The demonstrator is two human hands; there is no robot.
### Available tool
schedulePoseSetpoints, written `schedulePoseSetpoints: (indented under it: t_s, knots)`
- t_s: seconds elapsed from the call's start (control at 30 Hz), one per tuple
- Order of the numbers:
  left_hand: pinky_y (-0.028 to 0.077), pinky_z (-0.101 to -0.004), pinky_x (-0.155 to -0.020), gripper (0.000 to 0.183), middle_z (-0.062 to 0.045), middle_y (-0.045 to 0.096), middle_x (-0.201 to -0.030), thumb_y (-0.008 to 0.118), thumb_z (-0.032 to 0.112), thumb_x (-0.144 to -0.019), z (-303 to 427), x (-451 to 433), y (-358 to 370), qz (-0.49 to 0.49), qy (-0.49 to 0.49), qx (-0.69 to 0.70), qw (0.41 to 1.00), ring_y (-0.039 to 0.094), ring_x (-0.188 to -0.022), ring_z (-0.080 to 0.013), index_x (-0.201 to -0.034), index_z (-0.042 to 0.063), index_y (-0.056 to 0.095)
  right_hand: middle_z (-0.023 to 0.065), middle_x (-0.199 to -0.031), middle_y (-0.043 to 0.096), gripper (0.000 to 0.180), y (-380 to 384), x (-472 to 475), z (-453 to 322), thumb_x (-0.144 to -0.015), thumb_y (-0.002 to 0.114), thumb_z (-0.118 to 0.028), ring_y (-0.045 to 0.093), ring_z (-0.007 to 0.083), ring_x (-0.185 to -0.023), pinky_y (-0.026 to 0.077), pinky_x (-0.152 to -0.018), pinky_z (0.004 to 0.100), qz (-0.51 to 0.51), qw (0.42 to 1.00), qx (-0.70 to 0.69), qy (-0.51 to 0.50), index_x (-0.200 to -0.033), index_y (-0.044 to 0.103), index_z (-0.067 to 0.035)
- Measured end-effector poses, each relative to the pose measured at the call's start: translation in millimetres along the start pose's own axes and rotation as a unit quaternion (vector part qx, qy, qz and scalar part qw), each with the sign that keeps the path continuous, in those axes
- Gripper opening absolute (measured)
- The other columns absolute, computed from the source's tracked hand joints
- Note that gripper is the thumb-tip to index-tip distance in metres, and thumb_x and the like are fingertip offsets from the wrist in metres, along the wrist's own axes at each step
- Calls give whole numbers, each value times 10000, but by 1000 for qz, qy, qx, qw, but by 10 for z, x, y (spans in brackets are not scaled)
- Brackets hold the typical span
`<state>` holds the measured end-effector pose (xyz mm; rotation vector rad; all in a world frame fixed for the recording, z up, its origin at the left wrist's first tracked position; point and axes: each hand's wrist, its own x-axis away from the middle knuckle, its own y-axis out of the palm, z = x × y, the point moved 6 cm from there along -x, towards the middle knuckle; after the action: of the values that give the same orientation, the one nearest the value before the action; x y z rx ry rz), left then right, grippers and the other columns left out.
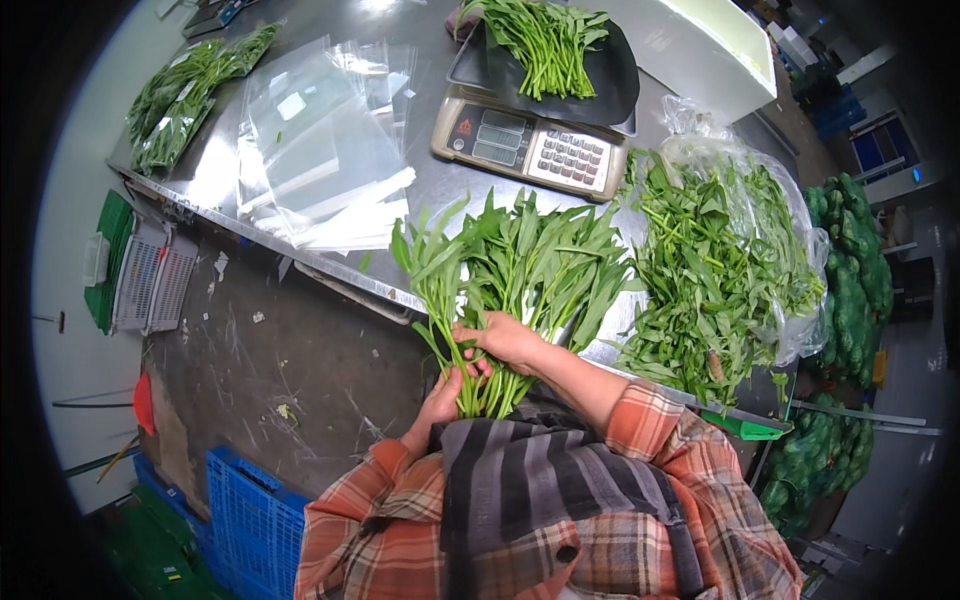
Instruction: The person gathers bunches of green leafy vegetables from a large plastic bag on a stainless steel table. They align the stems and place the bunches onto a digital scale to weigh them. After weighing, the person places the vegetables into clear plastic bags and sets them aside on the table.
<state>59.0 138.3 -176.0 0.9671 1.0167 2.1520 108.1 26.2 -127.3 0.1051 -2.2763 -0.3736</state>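
A bunch of leafy green vegetable (525, 270), likely water spinach, lies over the near edge of the metal table with its stems toward me. My left hand (444, 397) is closed around the lower stems from the left side. Across the stems higher up, my right hand (499, 341) grips some of the same greens, its fingers partly hidden among leaves. Beyond them stands a digital scale (529, 142). Its black tray (619, 75) carries another bunch of the greens (555, 52). To the right, a loose heap of greens (697, 277) spills from a clear plastic bag (806, 300).
Clear flat bags (322, 142) are stacked on the table's left, beside packed greens (180, 105). A white foam box (705, 52) stands at the back right. Blue plastic crates (255, 517) and white baskets (150, 277) are on the left; green net sacks (847, 277) lie right.
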Motion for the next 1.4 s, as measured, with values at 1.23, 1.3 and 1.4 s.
schedulePoseSetpoints:
  t_s: [1.23, 1.3, 1.4]
  knots:
    - [434, -224, -760, 306, -24, 542, -1028, 534, 31, -874, 61, -92, 51, 79, 134, -254, 955, 523, -896, -74, -1157, 44, 418, 210, -718, 602, 254, 48, 194, -122, -771, 644, -187, 605, 376, -687, 478, -608, 404, 128, 836, 476, -243, -948, 560, -25]
    - [430, -221, -769, 351, -23, 538, -1030, 563, 19, -852, 47, -97, 66, 40, 142, -276, 950, 520, -911, -74, -1163, 38, 401, 200, -709, 603, 204, -10, 211, -81, -772, 630, -166, 610, 361, -676, 477, -604, 398, 140, 840, 463, -244, -907, 576, -24]
    - [423, -236, -804, 420, -46, 513, -1079, 584, -6, -817, 67, -28, 71, 38, 95, -263, 959, 512, -951, -89, -1176, 28, 368, 200, -700, 601, 181, -37, 302, -93, -779, 615, -149, 613, 344, -655, 479, -590, 375, 135, 867, 395, -273, -894, 575, -15]
